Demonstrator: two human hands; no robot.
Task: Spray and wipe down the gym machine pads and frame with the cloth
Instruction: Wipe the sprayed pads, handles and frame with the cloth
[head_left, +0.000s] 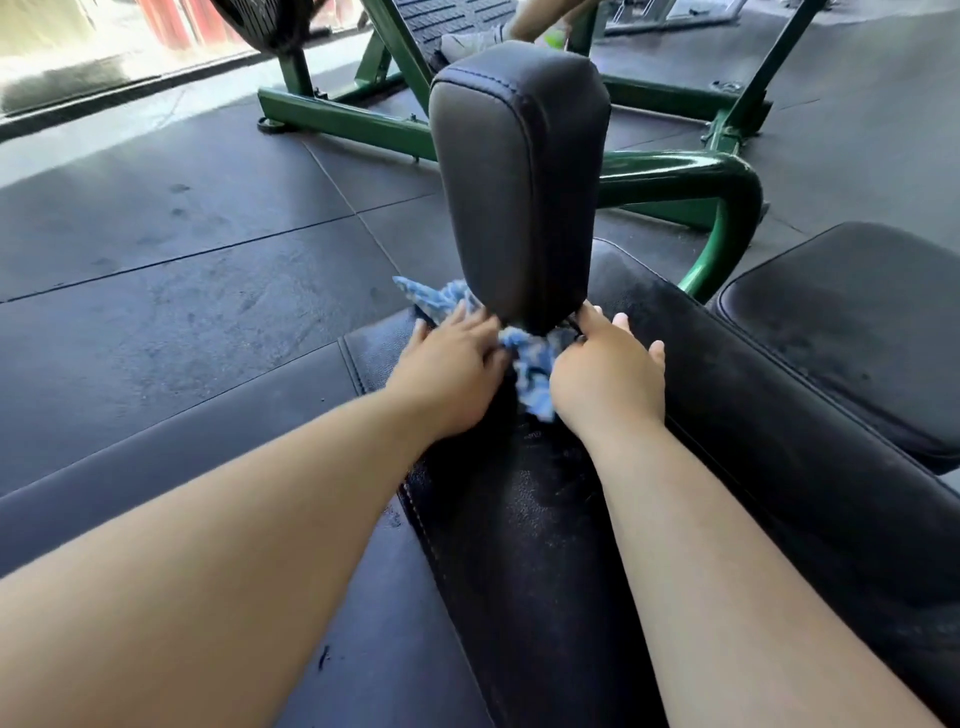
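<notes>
At the foot of the upright pad (519, 182), a blue patterned cloth (532, 366) is bunched around the pad's narrow lower end, with one tail sticking out to the left and another hanging down between the wrists. Both hands are on it: the left hand (452, 366) has its fingers curled into the fabric just left of the pad's base, and the right hand (608, 376) pinches the cloth with thumb and forefinger on the other side while its remaining fingers stretch out straight over the padding. The cloth and hands sit on a long black bench pad (524, 545) that runs toward the camera between the forearms — its surface is speckled with fine droplets. A second black pad (857, 338) lies just to the right, and a lower, smoother pad (182, 441) lies to the left. Behind the upright pad, the green frame (701, 174) curves and branches across the dark rubber floor tiles (156, 234).
</notes>
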